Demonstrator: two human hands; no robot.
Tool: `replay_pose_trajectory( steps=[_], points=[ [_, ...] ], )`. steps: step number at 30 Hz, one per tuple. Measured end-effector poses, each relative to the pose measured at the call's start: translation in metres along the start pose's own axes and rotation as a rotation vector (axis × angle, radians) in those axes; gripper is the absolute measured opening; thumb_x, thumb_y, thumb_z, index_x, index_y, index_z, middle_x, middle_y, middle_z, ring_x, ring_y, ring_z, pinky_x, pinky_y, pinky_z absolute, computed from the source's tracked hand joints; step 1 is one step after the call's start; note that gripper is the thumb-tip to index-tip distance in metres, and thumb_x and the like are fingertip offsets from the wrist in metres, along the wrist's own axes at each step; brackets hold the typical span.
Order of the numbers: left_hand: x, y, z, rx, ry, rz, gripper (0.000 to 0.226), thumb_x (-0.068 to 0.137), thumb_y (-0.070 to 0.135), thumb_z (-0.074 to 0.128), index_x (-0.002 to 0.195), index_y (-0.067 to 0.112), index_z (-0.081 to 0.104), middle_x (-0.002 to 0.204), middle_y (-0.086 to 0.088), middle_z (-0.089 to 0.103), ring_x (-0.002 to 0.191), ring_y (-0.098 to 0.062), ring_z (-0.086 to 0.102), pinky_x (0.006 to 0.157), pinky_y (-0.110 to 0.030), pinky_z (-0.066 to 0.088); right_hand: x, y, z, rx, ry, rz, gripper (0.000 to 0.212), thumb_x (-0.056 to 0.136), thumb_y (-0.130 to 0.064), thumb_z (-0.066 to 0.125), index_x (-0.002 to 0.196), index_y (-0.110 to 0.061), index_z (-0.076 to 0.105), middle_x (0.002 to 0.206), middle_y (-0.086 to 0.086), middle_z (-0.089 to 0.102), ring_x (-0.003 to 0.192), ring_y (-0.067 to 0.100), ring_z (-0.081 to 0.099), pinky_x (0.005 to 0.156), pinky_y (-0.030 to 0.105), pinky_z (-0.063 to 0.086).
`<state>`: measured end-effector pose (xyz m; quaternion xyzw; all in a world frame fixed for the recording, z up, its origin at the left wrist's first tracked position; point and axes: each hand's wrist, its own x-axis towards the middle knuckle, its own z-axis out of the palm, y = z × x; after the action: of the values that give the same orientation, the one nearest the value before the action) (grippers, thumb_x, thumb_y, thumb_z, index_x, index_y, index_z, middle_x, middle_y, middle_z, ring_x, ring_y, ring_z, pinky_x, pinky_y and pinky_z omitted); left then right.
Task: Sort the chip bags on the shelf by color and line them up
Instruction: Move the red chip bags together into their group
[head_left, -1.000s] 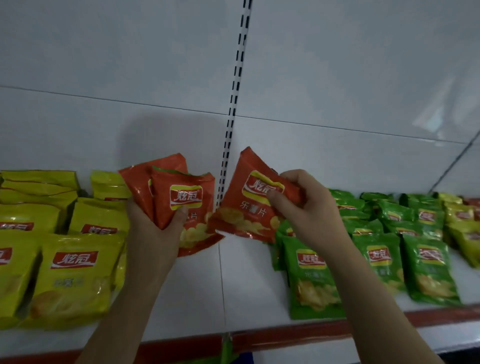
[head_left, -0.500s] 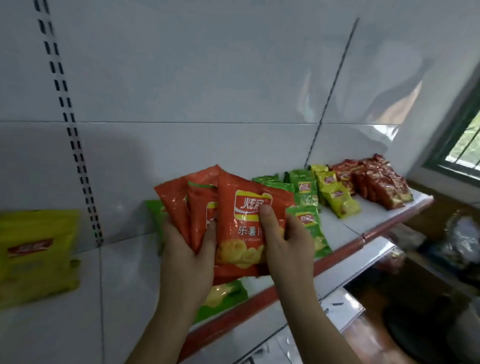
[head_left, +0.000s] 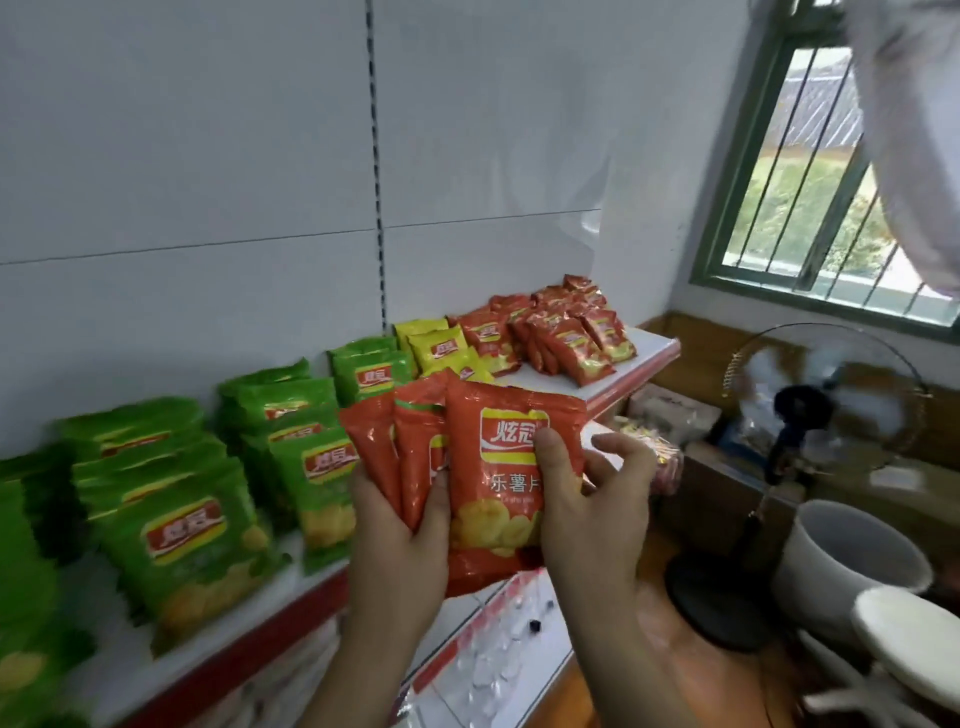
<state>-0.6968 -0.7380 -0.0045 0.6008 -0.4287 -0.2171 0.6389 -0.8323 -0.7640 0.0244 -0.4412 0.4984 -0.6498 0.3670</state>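
3 red bags (head_left: 511, 483), 2 hands (head_left: 587, 525)

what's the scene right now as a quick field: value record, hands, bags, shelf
left hand: grips the fanned red bags from below
right hand: thumb pressed on the front red bag, fingers loose beside it
held bags: at least three, red
shelf: white, red front edge
green bags: on the left part of the shelf
yellow bags: a few, between green and red
red pile: far right end

A single head-worn view was given, aimed forward and down from close range. The shelf (head_left: 618, 395) was seen obliquely, running from lower left toward the window (head_left: 810, 171) at upper right.
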Motion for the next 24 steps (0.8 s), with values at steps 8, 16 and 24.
replay_pose_trajectory(
  steps=[8, 16, 24],
  points=[
    [0.015, 0.009, 0.144, -0.02, -0.112, -0.007, 0.051, 0.093, 0.048, 0.065, 0.135, 0.041, 0.037, 0.117, 0.034, 0.054, 0.095, 0.019, 0.053, 0.082, -0.022, 0.043, 0.105, 0.036, -0.089, -0.171, 0.042, -0.236, 0.017, 0.098, -0.054, 0.059, 0.111, -0.043, 0.058, 0.108, -0.035, 0.066, 0.1, -0.002, 0.07, 0.077, 0.032, 0.065],
    [0.062, -0.006, 0.286, -0.081, -0.21, -0.042, 0.053, 0.094, 0.044, 0.067, 0.138, 0.033, 0.04, 0.115, 0.025, 0.059, 0.094, 0.006, 0.059, 0.074, -0.015, 0.042, 0.216, 0.07, -0.149, -0.35, -0.072, -0.425, 0.052, 0.104, -0.042, 0.063, 0.14, -0.065, 0.035, 0.14, -0.038, 0.051, 0.127, -0.001, 0.06, 0.093, 0.018, 0.057],
    [0.129, -0.005, 0.425, -0.144, -0.305, -0.049, 0.079, 0.086, 0.055, 0.066, 0.154, 0.032, 0.035, 0.13, 0.014, 0.057, 0.113, -0.013, 0.059, 0.086, -0.024, 0.045, 0.359, 0.09, -0.191, -0.542, -0.135, -0.41, 0.063, 0.099, -0.041, 0.07, 0.155, -0.05, 0.042, 0.162, -0.018, 0.031, 0.15, 0.007, 0.037, 0.112, 0.02, 0.047]
  ],
)
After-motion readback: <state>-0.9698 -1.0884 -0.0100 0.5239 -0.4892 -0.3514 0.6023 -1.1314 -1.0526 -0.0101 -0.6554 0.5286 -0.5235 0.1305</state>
